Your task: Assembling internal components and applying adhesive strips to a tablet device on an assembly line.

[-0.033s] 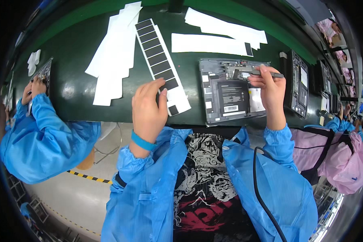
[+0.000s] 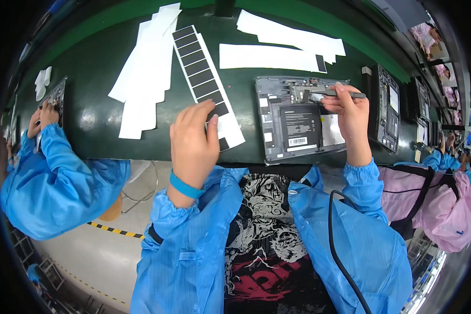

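My left hand (image 2: 194, 137) rests at the lower end of a white backing sheet (image 2: 234, 132) with a row of black rectangular stickers (image 2: 201, 78). Its thumb and fingers are apart, with nothing visible between them. In my right hand (image 2: 352, 112) is a pair of dark tweezers (image 2: 357, 95), pinched between thumb and fingers. The tips point left over an opened tablet-like device (image 2: 273, 153). A small black piece (image 2: 305, 97) lies at the tips; whether they grip it, I cannot tell. Below it is the device's black battery (image 2: 301, 128).
White strips (image 2: 146, 78) overlap at the far left, and more strips (image 2: 267, 56) lie beyond the device. Another opened device (image 2: 386, 110) stands to the right. A co-worker in a blue sleeve (image 2: 63, 157) works at left. A black cable (image 2: 332, 230) hangs over my right side.
The whole scene has shifted very slightly left in the picture. My left hand covers a little more of the lowest black sticker. The right hand keeps its hold on the tweezers.
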Demonstrator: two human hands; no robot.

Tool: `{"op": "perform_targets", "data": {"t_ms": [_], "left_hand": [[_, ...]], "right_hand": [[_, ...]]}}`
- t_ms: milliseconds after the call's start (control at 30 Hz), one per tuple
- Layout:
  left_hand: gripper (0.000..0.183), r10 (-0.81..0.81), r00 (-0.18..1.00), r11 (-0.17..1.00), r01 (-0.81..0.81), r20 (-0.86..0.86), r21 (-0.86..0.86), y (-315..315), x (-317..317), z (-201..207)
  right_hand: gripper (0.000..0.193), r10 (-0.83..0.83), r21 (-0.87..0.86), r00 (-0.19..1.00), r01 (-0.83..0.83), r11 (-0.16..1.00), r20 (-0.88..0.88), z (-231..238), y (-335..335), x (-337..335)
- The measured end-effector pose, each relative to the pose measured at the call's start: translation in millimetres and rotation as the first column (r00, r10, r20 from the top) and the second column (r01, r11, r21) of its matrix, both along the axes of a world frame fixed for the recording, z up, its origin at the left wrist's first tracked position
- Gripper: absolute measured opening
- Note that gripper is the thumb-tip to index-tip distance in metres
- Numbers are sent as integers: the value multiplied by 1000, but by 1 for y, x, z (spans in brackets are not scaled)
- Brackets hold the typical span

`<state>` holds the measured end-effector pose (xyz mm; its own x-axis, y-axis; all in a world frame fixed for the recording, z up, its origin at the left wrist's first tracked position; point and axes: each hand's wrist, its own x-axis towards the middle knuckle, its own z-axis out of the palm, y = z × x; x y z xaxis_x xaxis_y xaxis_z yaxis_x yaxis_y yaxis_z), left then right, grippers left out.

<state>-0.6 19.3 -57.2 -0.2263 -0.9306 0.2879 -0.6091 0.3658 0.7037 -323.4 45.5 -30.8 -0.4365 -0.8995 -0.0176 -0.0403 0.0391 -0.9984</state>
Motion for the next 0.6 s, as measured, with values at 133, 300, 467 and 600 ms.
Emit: {"op": "perform_targets", "data": {"t_ms": [133, 300, 467, 600], "left_hand": [[29, -100, 989, 974, 120, 109, -194, 9, -43, 23], [38, -292, 950, 940, 306, 111, -151, 12, -89, 21], [43, -297, 942, 944, 315, 157, -101, 11, -103, 10], [46, -301, 929, 950, 311, 217, -12, 10, -105, 11]], "right_hand": [[24, 81, 60, 993, -86, 994, 84, -3, -15, -3], [23, 170, 59, 972, -182, 982, 160, -16, -33, -1], [23, 195, 71, 967, -209, 975, 166, -25, -36, -8], [22, 209, 89, 966, -224, 971, 150, -22, -38, -6]]}}
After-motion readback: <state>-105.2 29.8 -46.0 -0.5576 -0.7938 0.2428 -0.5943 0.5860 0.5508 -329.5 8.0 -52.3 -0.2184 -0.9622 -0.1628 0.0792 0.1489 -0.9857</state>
